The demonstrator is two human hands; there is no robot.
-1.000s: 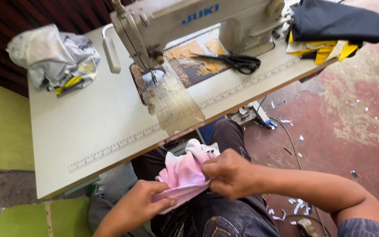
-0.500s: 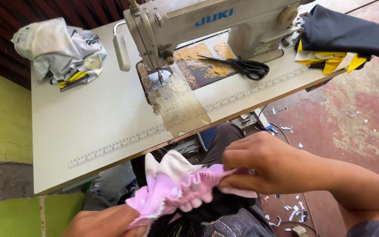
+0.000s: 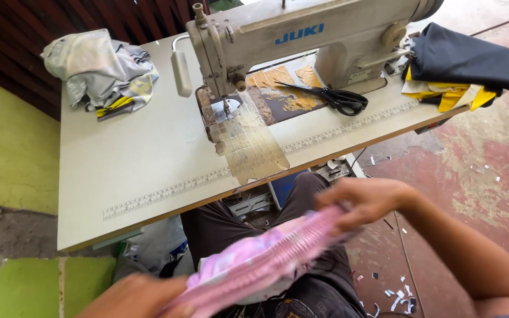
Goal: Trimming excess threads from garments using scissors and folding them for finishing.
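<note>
Both hands grip the pink cloth (image 3: 266, 259) stretched over the lap, the left hand (image 3: 136, 297) at seven o'clock and the right hand (image 3: 366, 200) at four o'clock, and a slackened pinch could likely drop it onto the littered floor (image 3: 478, 159).

Both hands grip a bunched pink and white fabric piece (image 3: 266, 262) over the lap: left hand (image 3: 134, 297) low, right hand (image 3: 363, 200) higher. Black-handled scissors (image 3: 331, 97) lie on the pale worktop (image 3: 125, 159) beside the cream sewing machine (image 3: 301, 35).

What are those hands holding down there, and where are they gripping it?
A pink cloth, stretched between both hands: the right hand grips its upper end and the left hand its lower end, over the lap.
</note>
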